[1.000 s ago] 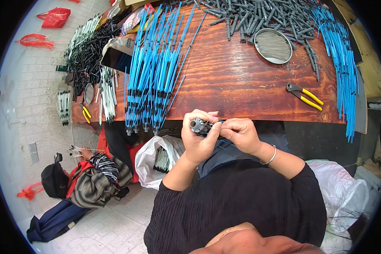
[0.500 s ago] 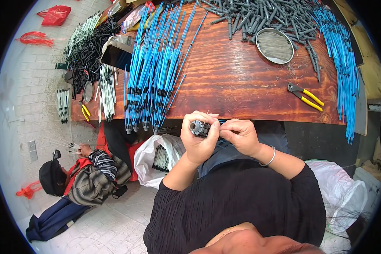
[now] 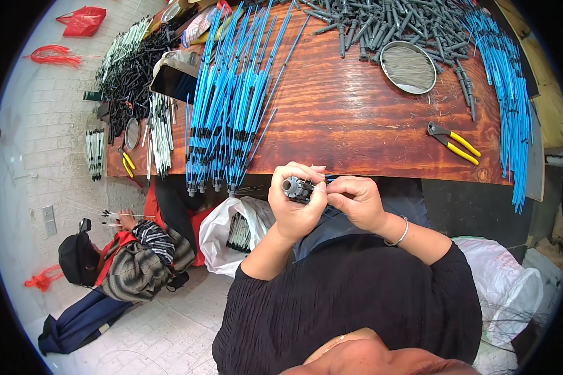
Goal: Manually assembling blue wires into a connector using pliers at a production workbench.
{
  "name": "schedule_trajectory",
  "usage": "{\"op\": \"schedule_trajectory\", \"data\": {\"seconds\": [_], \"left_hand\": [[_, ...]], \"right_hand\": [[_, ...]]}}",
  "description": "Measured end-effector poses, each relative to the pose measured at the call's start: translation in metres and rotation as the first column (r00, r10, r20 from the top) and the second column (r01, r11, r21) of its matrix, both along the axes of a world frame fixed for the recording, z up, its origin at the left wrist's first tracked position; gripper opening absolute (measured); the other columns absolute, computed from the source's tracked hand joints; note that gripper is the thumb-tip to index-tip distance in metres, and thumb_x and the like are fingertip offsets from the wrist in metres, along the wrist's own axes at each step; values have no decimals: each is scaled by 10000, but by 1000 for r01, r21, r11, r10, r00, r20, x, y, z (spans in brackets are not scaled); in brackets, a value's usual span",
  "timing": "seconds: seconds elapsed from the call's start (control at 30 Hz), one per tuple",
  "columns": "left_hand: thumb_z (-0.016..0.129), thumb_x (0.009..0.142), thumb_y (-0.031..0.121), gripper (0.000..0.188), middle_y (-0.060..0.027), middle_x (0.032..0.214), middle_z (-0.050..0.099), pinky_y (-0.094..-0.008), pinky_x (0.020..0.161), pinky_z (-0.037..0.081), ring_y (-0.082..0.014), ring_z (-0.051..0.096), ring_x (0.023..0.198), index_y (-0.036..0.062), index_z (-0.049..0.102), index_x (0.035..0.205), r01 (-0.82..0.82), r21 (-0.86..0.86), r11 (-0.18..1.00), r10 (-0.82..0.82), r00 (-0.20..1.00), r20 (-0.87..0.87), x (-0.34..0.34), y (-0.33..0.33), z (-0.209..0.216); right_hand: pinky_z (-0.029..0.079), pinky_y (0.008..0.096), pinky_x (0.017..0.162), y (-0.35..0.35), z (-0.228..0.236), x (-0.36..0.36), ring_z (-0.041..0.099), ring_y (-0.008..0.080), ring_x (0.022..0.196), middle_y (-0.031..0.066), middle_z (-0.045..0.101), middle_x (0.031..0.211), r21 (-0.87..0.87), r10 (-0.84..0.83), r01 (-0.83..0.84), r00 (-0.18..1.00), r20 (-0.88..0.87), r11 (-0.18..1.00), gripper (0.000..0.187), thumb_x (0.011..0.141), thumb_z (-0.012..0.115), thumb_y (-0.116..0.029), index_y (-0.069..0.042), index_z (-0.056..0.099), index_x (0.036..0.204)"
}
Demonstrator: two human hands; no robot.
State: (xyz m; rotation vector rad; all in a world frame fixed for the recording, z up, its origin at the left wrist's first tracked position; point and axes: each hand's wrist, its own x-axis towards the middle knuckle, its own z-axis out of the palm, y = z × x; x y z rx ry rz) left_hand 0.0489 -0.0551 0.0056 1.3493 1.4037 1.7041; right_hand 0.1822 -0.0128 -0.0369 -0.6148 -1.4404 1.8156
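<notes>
Just off the table's near edge, my left hand (image 3: 290,212) is closed around a grey plastic umbrella runner (image 3: 290,186). Its round hollow end faces up, with a notched ring beside it. A thin wire sticks up near the fingers. My right hand (image 3: 360,201) meets the left one at the runner, thumb and forefinger pinched together. What lies in that pinch is too small to make out. Bits of blue rib show behind and below the hands, partly covered by them.
Blue umbrella ribs (image 3: 234,106) with dark joints lie left on the wooden table (image 3: 344,125); more ribs (image 3: 507,106) lie right. Grey runners (image 3: 388,25) pile at the back beside a tin of wires (image 3: 408,67). Yellow-handled cutters (image 3: 453,142) lie right. Another person (image 3: 131,256) works at left.
The hands stay together at the runner, with only slight finger movement. The whole view has shifted a little. The other person's hand has moved slightly.
</notes>
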Motion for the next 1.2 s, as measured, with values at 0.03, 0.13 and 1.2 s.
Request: {"op": "schedule_trajectory", "data": {"seconds": [0.03,0.13,1.2], "left_hand": [[578,723,-116,285,-109,791,547,-445,833,494,-189,568,744,27,417,909,-3,-2,1000,3,1000,-1,0,0,0],[576,723,-113,281,-110,795,548,-443,833,493,-190,567,745,26,417,908,-9,-3,1000,9,1000,-5,1,0,2],[643,760,-24,131,-83,682,580,-362,694,501,-179,562,661,23,522,741,157,57,986,-163,980,117,-54,-37,3]], "right_hand": [[458,259,603,0,0,0,577,126,657,72,635,735,4,-1,1,1000,5,1000,103,781,694,-89,4,668,816],[457,260,602,0,0,-1,577,127,653,72,634,733,7,-6,6,1000,7,1000,104,783,692,-91,4,667,815],[472,407,766,85,-14,160,554,341,936,172,571,1003,569,-640,-442,-16,768,693,318,714,597,-20,13,535,1024]]}}
